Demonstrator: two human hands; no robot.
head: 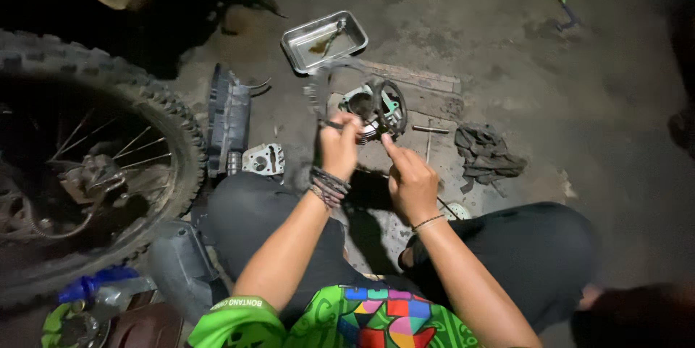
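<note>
A thin gasket (326,91), light, floppy and easily torn by the look of it, is pinched at its lower edge by the left hand (339,147). Just right, the right hand (410,181) is half-curled, empty, forefinger raised toward a metal engine part (376,105) beyond it.

The engine part (376,105) is sitting on the floor (579,87) as the landmark: the metal tray (323,41) is lying behind it, the rag (486,151) to its right, the gasket (263,159) and wheel (87,167) to its left, both hands just before it.
</note>
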